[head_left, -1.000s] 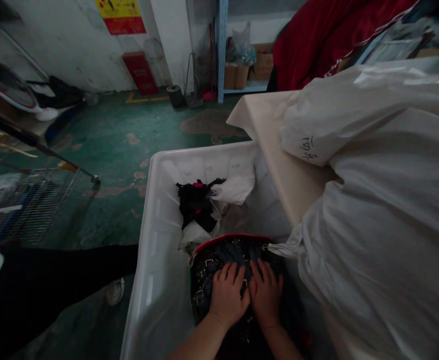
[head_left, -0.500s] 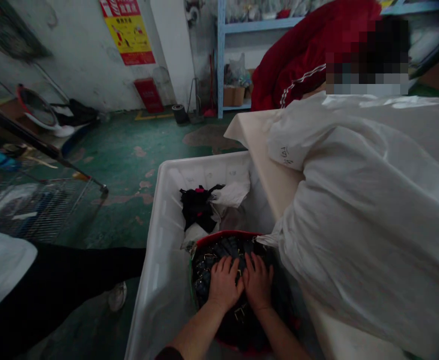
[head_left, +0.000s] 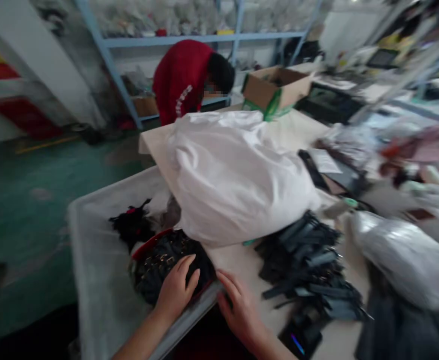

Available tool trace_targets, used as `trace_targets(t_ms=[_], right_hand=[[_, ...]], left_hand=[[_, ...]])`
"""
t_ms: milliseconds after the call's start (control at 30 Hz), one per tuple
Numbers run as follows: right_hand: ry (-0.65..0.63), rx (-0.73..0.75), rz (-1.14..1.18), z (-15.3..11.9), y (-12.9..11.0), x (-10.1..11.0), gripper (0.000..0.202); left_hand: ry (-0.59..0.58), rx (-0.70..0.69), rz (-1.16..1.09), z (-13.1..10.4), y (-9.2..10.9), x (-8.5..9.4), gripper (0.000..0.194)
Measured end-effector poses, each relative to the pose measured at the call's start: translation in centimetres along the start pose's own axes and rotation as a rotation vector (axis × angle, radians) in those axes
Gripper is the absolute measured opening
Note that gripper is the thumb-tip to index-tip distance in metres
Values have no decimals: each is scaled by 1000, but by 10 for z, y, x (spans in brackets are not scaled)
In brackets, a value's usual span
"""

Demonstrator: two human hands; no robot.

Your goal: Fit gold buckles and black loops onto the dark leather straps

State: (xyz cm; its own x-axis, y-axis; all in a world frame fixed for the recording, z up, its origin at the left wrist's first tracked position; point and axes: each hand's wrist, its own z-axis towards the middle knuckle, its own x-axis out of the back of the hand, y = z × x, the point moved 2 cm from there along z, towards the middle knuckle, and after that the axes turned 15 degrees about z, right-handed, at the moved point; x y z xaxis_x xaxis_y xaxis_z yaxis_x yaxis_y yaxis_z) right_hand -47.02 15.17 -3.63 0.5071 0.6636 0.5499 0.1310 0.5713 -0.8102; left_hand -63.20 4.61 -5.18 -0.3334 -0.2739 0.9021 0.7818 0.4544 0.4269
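"Beside the table (head_left: pixel 234 262), down in a white bin (head_left: pixel 99 290), what am I meeting?"

"A red-rimmed container (head_left: pixel 152 243), well filled with dark straps (head_left: pixel 153 272) that carry small brassy fittings. A crumpled black piece (head_left: pixel 131 225) lies just beyond it, within the same bin."

"How far along does the work seem?"

"Partly, I would judge. The container's load looks gathered together, while a second pile of dark strips (head_left: pixel 302 265) lies loose on the table to the right, untouched by either hand. Whether those strips belong with the straps, I cannot tell."

"And what surrounds that pile?"

"A large, full white sack (head_left: pixel 238 175) sits just behind it, and a shiny plastic bag (head_left: pixel 407 260) lies to its right. Farther back, a person in red (head_left: pixel 181 80) bends over near a cardboard box (head_left: pixel 259 92)."

"Where are the straps, relative to the fingers?"

"Directly under those of the left hand (head_left: pixel 176 287), which reaches over the container's near side with fingers spread and nothing visibly gripped. Whether they press on the straps is too blurred to say. The right hand (head_left: pixel 240 307) is just outside the container, near the bin's edge where it meets the table. Its fingers are loosely extended, thumb apart, and I see nothing in them."
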Motion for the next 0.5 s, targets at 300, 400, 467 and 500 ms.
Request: trace_targets(t_ms=[300,400,467,500], right_hand=[[999,-865,340,-146,65,199,55],[1021,-1080,487,-179,81,189,62],[1040,-1109,478,-183,91,191,60],[1050,-1108,462,-181,96,195,59]], left_hand=[[-285,-352,-123,139,224,-49,46],[-355,-228,-77,169,251,-84,59],[-413,-166,-71,183,260,-102,69],[-437,-156,-83,189,263,-109,71]])
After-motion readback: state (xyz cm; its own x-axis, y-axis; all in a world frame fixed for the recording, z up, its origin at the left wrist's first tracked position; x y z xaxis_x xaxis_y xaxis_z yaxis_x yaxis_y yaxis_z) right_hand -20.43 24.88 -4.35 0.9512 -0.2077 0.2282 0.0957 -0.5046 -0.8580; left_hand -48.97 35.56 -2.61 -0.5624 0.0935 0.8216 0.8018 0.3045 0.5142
